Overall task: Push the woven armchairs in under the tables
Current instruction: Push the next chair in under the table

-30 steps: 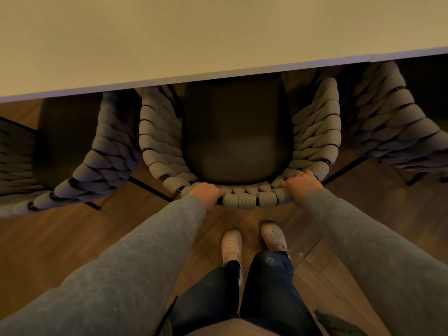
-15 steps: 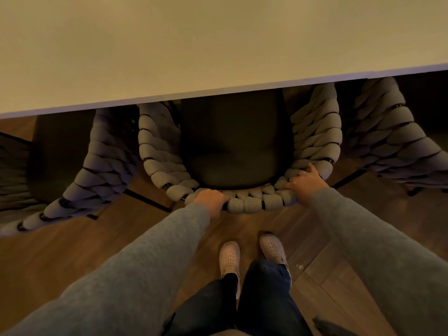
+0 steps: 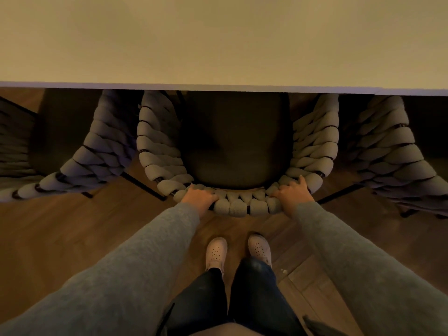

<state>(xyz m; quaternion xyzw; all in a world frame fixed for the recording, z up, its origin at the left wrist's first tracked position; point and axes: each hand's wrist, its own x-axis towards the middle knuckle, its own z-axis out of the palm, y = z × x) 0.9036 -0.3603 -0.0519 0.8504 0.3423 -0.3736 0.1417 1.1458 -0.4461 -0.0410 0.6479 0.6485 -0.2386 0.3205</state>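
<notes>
A woven armchair (image 3: pixel 155 151) with thick grey braided rope and a dark seat cushion stands straight ahead, its front half under the beige table (image 3: pixel 218 40). My left hand (image 3: pixel 200 198) grips the top of the backrest on the left, fingers curled over the rope. My right hand (image 3: pixel 292 194) grips the backrest on the right, thumb lying along the rim. Both arms in grey sleeves reach forward.
A second woven armchair (image 3: pixel 97 156) sits on the left and a third (image 3: pixel 388 151) on the right, both partly under the table edge. My feet in light shoes (image 3: pixel 217 252) stand on the dark wood floor (image 3: pixel 72 234) just behind the chair.
The table edge now covers more of the middle chair's seat and arms. My feet have stepped forward. Both hands stay on the backrest.
</notes>
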